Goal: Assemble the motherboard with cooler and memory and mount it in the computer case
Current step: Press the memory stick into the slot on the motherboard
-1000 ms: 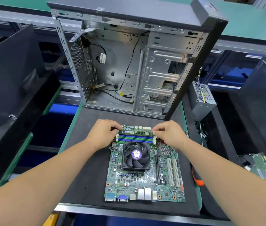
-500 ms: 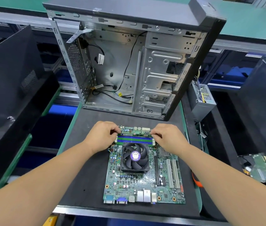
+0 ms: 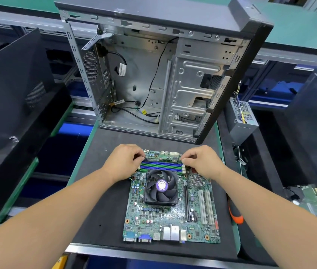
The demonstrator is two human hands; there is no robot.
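A green motherboard lies flat on the black mat, with a black fan cooler mounted near its middle. Behind the cooler run blue and green memory slots. A green memory stick sits along the farthest slot. My left hand pinches its left end and my right hand pinches its right end, fingers pressed down on it. The open computer case stands upright behind the board, its empty metal interior facing me with loose black cables at the bottom.
A black mat covers the work tray. A grey power supply stands right of the case. An orange-handled tool lies at the mat's right edge. Black case panels lean at left and right; a green drive board lies far right.
Both hands stay on the ends of the memory stick and have shifted slightly toward the far edge of the board. The board and case have not moved.
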